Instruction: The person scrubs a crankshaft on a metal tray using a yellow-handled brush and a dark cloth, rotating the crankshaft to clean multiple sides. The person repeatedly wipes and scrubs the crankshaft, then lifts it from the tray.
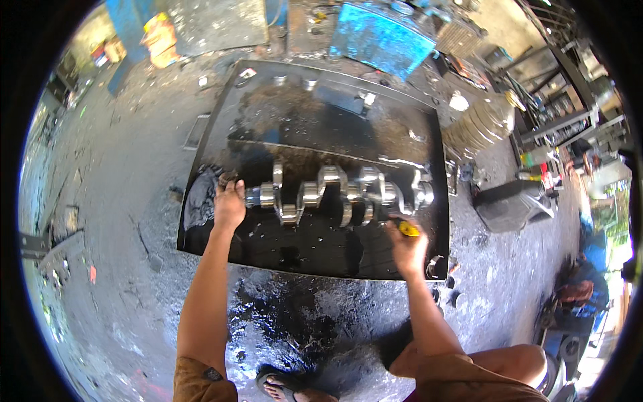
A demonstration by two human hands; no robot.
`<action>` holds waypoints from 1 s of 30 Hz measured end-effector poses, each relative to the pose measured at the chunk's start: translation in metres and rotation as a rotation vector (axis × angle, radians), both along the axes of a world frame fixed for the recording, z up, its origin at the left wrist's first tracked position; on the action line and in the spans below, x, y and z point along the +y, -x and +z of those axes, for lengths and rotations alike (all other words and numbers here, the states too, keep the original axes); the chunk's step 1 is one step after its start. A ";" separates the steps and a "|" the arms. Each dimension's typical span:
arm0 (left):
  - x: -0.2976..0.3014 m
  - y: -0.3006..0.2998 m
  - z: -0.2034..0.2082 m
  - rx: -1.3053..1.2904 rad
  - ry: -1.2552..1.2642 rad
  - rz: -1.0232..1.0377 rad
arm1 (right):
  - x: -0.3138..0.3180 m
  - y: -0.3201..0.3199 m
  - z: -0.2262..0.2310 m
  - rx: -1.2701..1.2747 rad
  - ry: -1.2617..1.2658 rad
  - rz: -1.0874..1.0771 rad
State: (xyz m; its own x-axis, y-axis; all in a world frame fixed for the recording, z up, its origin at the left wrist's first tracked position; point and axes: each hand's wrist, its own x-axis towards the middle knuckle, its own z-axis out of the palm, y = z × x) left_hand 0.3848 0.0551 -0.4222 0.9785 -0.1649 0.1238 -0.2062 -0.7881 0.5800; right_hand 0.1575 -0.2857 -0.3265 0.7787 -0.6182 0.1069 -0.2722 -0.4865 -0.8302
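A shiny steel crankshaft (309, 194) lies across a black, oily metal tray (268, 258), its throws spread from left to right. At its left end my left hand (230, 204) is closed around the shaft's dark tip. My right hand (407, 249) is closed around a tool with a yellow and black handle (407, 228), just below the crankshaft's right part. The tool's working end is dark and hard to make out against the tray. A dark crumpled rag (201, 197) lies in the tray beside my left hand.
Small metal parts (309, 84) and a blue-grey block (341, 99) sit at the tray's far side. Beyond it lies a blue panel (383, 39). To the right are a ribbed cylinder (479, 127) and a dark container (509, 204). My sandalled foot (278, 383) is near the tray.
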 end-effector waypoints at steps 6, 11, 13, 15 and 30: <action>-0.001 -0.002 0.009 0.244 -0.167 0.109 | 0.010 0.020 -0.018 0.017 -0.237 -0.083; -0.004 -0.002 0.019 0.260 -0.353 0.134 | 0.017 0.042 -0.031 0.083 -0.257 -0.144; -0.008 -0.002 0.030 0.210 -0.428 0.157 | 0.027 0.038 -0.035 0.014 -0.442 -0.119; -0.019 -0.001 0.042 0.067 -0.401 0.185 | 0.037 0.031 -0.036 -0.046 -0.430 -0.099; -0.098 0.025 0.029 0.039 -0.400 0.164 | 0.035 0.022 -0.034 -0.203 -0.512 -0.392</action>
